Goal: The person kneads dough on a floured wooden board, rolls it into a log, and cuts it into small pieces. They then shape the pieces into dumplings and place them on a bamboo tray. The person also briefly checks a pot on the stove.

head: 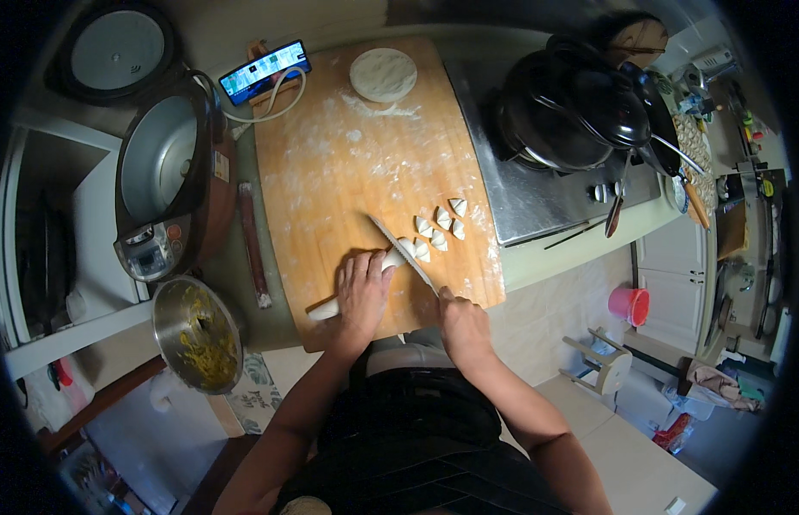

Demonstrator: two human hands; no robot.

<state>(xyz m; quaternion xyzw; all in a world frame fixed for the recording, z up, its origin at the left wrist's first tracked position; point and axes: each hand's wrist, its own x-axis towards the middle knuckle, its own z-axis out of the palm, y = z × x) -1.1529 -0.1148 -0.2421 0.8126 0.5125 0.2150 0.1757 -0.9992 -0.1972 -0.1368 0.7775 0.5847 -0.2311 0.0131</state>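
Observation:
On a floured wooden board (322, 167) lies a roll of white dough (325, 309), slanting up to the right. My left hand (363, 290) rests over the roll and grips it near its right part, hiding some of it. The handle of a serrated knife (399, 248) is in my right hand (462, 320). Its blade crosses the right end of the roll at a slant. Several small cut dough pieces (439, 241) lie just right of the blade. At the board's far edge sits a round of floured dough or a bowl of flour (383, 74); I cannot tell which.
Left of the board are a dark rolling pin (253, 244), an open rice cooker (209, 193) and a steel bowl with yellow-green filling (160, 322). A phone (265, 72) leans on a stand behind. To the right, a black wok (554, 109) sits on a steel gas stove (522, 206).

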